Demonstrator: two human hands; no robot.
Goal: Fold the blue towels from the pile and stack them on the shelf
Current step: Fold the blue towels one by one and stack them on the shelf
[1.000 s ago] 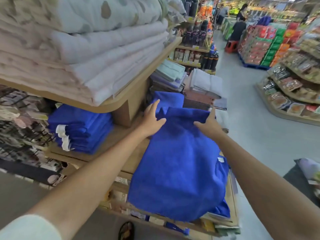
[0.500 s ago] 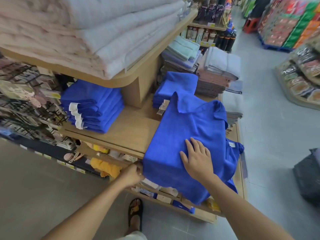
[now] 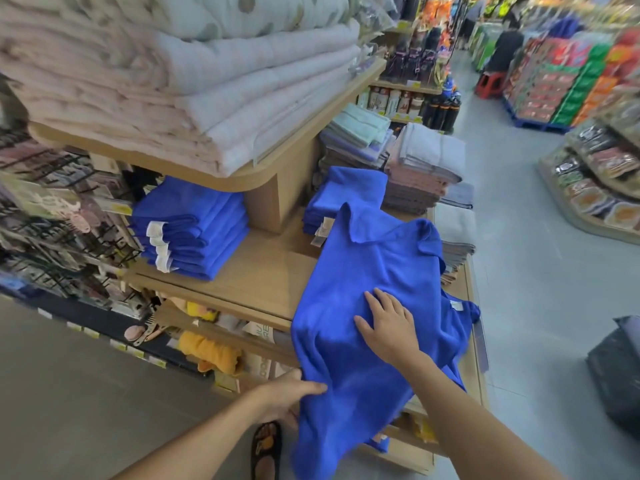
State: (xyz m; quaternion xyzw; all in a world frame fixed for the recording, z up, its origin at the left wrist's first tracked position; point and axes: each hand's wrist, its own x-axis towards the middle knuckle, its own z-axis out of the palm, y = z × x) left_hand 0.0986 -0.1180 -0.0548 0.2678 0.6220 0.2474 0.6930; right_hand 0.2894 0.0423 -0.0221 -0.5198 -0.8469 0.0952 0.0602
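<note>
My flat right hand [image 3: 388, 327] now pins the blue towel [image 3: 374, 258] at the edge of the shelf [image 3: 263, 271]. My left hand [image 3: 287, 393] has gripped its hem, ready to fold.

Open blue towel [image 3: 374, 265] lies unfolded on the wooden shelf [image 3: 263, 271], near half hanging over the front edge, far corners curled up. Left hand [image 3: 287, 393] pinches its near-left edge; right hand [image 3: 391, 327] lies flat on its middle. More blue fabric [image 3: 465, 315] with a white tag shows under its right side. Folded blue stack [image 3: 194, 226] sits left on the shelf, white labels facing front. Smaller folded blue stack [image 3: 346, 192] sits just behind the open towel.
</note>
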